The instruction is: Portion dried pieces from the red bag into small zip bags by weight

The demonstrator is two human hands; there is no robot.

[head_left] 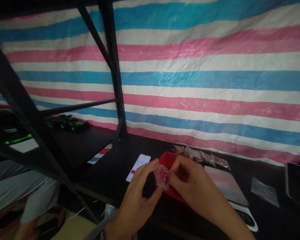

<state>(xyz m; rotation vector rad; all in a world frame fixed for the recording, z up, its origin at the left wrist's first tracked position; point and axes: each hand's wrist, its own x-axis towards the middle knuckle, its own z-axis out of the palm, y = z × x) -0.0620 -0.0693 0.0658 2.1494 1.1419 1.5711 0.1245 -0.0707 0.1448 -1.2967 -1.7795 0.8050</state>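
Note:
Between my hands is a small clear plastic bag, its mouth rounded open. My left hand grips the bag's left side between thumb and fingers. My right hand pinches the bag at its right edge, fingers curled. Whether anything else is in the right fingers is hidden. A red plastic basket sits directly behind and below both hands, largely covered by them. To the right of the basket lies a kitchen scale with a shiny flat top.
Several filled clear packets line the back of the black shelf. A lit phone lies left of the basket. Right of the scale are a flat clear bag and a dark tray. A seated person's leg shows beyond the metal post.

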